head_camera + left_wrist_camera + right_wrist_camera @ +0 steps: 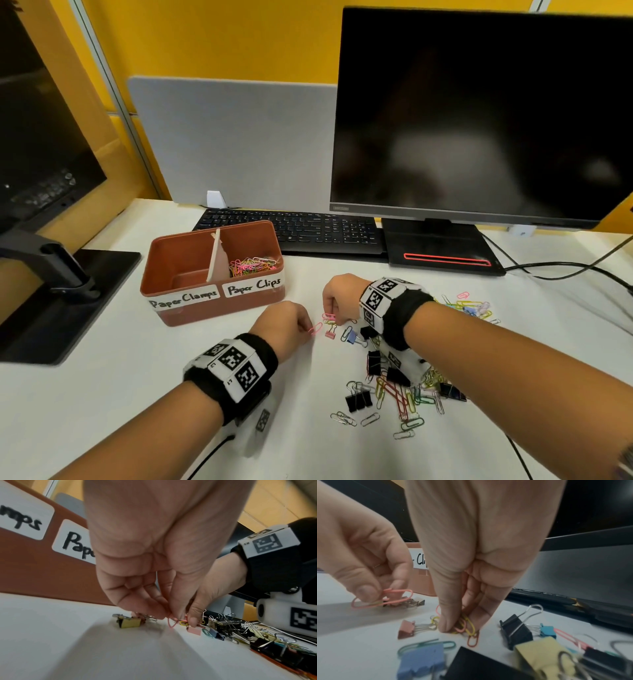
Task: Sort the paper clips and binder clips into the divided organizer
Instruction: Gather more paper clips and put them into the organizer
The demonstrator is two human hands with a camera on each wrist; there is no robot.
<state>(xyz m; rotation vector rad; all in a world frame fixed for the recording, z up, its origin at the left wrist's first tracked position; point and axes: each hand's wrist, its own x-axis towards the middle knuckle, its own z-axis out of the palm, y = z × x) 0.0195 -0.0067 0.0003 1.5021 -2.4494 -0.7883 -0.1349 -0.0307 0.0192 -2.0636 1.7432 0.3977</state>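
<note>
The brown divided organizer (212, 310) stands left of centre, labelled "Paper Clamps" and "Paper Clips". Coloured paper clips (252, 266) lie in its right compartment. My left hand (308, 329) pinches a pink paper clip (315, 329) (171, 624) (388, 599) just above the table. Close to its right, my right hand (331, 313) (458, 625) pinches a small bunch of yellow and pink paper clips (470, 627) on the table. A pink binder clip (330, 334) (406, 629) lies between the hands. A gold binder clip (129, 622) sits under the left fingers. The mixed pile (394, 387) lies under my right forearm.
A keyboard (301, 229) and a monitor (479, 113) on its stand (442, 250) are behind the work area. A second monitor's base (68, 301) sits at the left. Cables (565, 267) run at the right, near another scatter of paper clips (472, 306).
</note>
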